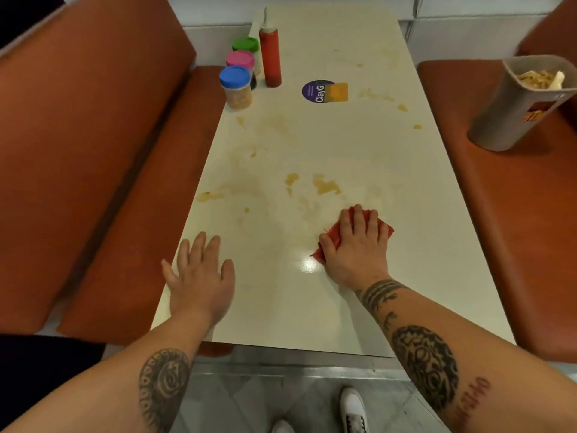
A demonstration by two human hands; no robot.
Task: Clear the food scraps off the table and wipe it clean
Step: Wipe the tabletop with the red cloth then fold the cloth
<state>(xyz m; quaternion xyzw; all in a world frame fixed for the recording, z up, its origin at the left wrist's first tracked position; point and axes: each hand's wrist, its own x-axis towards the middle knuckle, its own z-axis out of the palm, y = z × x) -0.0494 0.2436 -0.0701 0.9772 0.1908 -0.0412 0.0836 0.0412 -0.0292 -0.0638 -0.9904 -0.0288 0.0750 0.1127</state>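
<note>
A long cream table (312, 292) runs away from me, smeared with yellowish sauce stains (326, 185) across its middle and near its edges. My right hand (357, 242) presses flat on a red cloth (385, 229) on the table's near right part, fingers straight. My left hand (199, 273) rests flat on the table's near left edge, fingers spread, holding nothing.
At the far left stand three jars with blue (235, 87), pink (240, 60) and green (245, 44) lids and a red sauce bottle (270, 57). A round sticker (323, 91) lies mid-table. Orange benches (131, 198) flank both sides; a grey bin (518, 104) with scraps sits on the right one.
</note>
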